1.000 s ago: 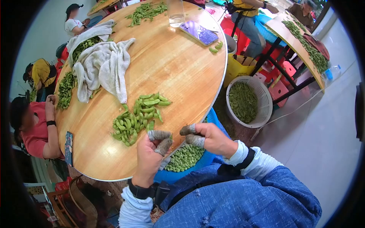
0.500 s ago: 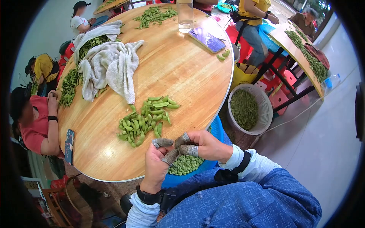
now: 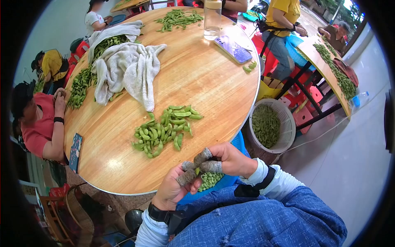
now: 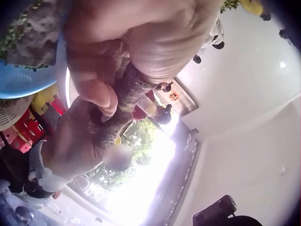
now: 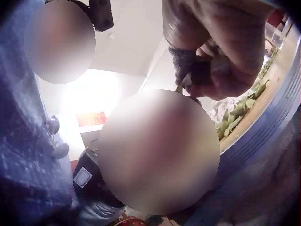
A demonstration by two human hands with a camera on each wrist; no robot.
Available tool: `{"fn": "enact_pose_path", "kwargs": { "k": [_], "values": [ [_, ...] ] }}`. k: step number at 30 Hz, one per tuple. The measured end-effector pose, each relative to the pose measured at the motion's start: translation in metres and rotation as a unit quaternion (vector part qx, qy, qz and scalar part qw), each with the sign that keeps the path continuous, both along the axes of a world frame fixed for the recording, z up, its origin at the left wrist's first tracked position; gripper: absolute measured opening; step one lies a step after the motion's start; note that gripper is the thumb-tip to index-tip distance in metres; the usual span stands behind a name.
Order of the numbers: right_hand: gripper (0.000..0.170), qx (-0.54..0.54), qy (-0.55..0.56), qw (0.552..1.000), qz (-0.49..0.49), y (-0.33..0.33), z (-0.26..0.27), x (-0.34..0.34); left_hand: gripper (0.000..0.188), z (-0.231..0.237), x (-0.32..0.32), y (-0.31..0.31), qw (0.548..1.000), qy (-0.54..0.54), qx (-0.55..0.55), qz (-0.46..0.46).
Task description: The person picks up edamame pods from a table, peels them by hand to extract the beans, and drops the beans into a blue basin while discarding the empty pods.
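Note:
Both hands meet over the blue basin (image 3: 240, 142) at the table edge, thumbs and forefingers wrapped in grey finger covers. Between the fingertips a green soybean pod (image 3: 197, 170) shows, mostly hidden by them. The left hand (image 3: 173, 190) pinches it from the left, and the right hand (image 3: 233, 159) pinches it from the right. Below them, shelled green beans (image 3: 210, 181) lie in the basin. A loose pile of whole pods (image 3: 164, 128) sits on the round wooden table (image 3: 197, 90), just beyond the hands. In the right wrist view, the right hand (image 5: 218, 52) has a bit of green at its fingertips.
Grey-white towels (image 3: 127, 74) partly cover more pods on the table's left. A bottle (image 3: 212, 20) and purple phone (image 3: 232, 49) stand toward the far right; another phone (image 3: 75, 152) lies at the left edge. A white basket (image 3: 288, 127) of green pods or shells stands on the floor.
The hands were apart a second ago, then came together over the basin; a green pod now shows between their fingertips. The head view has shifted, so the table appears further right.

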State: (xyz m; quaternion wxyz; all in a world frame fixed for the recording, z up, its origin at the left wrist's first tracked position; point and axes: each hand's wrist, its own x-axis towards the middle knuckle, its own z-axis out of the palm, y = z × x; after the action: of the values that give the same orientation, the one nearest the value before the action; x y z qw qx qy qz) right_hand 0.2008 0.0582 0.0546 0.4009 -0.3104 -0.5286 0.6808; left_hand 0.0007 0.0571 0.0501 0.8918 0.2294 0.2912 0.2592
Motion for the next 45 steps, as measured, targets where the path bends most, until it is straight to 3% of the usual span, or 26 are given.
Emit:
{"fn": "enact_pose_path", "kwargs": {
  "k": [4,11,25,41,45],
  "values": [
    [0.017,0.030,-0.083,0.992,-0.086,-0.005,0.007,-0.006,0.020,-0.005,0.002,-0.004,0.997,0.017,0.006,0.077],
    [0.016,0.000,-0.064,0.996,-0.066,-0.014,0.010,-0.006,0.014,-0.003,0.010,-0.008,0.992,0.020,0.013,0.126],
    [0.011,-0.061,0.003,0.996,-0.065,-0.018,0.012,-0.007,0.014,0.003,0.014,-0.012,0.985,0.098,0.061,0.128],
    [0.015,-0.083,-0.010,0.995,-0.062,-0.021,0.011,-0.001,0.014,0.017,0.028,-0.017,0.951,0.215,0.165,0.152],
    [0.015,-0.061,-0.025,0.995,-0.072,-0.022,0.008,0.000,0.014,0.014,0.027,-0.016,0.959,0.196,0.156,0.130]
  ]
}}
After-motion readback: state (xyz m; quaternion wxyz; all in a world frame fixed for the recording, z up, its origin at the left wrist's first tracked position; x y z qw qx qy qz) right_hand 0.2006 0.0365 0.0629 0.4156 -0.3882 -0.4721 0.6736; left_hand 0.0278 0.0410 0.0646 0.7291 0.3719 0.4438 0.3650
